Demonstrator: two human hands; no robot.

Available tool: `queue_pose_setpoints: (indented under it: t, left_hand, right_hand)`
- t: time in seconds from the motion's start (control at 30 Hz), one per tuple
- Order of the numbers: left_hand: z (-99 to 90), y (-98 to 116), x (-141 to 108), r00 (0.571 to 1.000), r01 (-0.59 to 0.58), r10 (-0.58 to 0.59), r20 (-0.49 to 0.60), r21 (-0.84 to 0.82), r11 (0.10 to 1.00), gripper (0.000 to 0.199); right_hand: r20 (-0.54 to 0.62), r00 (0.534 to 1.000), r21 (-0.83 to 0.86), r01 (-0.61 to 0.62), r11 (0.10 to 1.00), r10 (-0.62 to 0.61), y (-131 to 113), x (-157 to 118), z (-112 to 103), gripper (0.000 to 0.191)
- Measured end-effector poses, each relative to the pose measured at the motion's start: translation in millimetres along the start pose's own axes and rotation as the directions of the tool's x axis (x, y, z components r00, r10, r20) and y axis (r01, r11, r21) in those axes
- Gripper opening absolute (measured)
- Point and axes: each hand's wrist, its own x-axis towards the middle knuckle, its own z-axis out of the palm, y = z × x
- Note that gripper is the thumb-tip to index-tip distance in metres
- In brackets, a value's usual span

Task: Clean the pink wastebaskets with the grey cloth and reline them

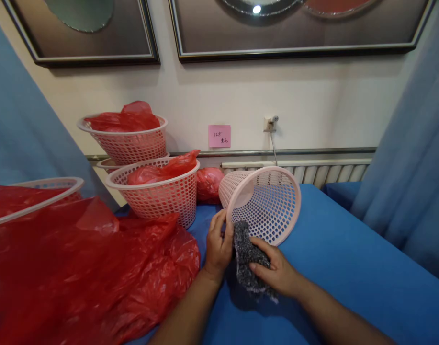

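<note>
Blue-covered table before a pale wall. Toward the far side, tipped over: pink perforated basket, gripped at the rim's left by the partly closed left hand. Clamped in the right hand, just beside: dark grey cloth. Handwritten on the wall's pink note: "32", then characters too small to read.

grey cloth partly behind the right hand — tops of wall frames beyond the upper edge
</note>
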Motion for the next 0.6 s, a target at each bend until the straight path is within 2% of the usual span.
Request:
queue_pose_setpoints:
  t: [0.1, 0.2, 0.3, 0.4, 0.47, 0.6]
  left_hand:
    - [1.6, 2.6, -3.6, 0.998, 0.068, -0.069, -0.002, -0.116, 0.991, 0.047]
    - [5.3, 7.3, -7.8, 0.977, 0.211, -0.207, 0.042, -0.272, 0.939, 0.055]
    - [7.5, 9.9, -8.6, 0.954, 0.296, -0.294, 0.065, -0.373, 0.879, 0.056]
    - [7.7, 8.1, -7.0, 0.944, 0.317, -0.325, 0.045, -0.384, 0.867, 0.053]
    - [7.7, 5.4, -5.8, 0.942, 0.319, -0.333, 0.033, -0.384, 0.866, 0.051]
    - [10.2, 2.6, -5.0, 0.937, 0.332, -0.343, 0.063, -0.464, 0.821, 0.051]
  right_hand:
    - [-0.165, 0.985, 0.103, 0.066, 0.992, -0.048, 15.0, 1.2, -0.6, 0.053]
    - [-0.332, 0.943, 0.108, 0.064, 0.992, -0.025, 27.4, 6.9, -4.2, 0.054]
    - [-0.478, 0.877, 0.015, 0.060, 0.998, -0.045, 36.9, 12.0, -7.2, 0.051]
    - [-0.551, 0.820, -0.154, 0.080, 0.985, -0.152, 41.3, 12.0, -10.1, 0.049]
    - [-0.597, 0.773, -0.243, 0.079, 0.967, -0.214, 38.1, 12.5, -16.4, 0.050]
    - [-0.720, 0.621, -0.367, 0.039, 0.929, -0.310, 12.0, 32.4, -48.6, 0.050]
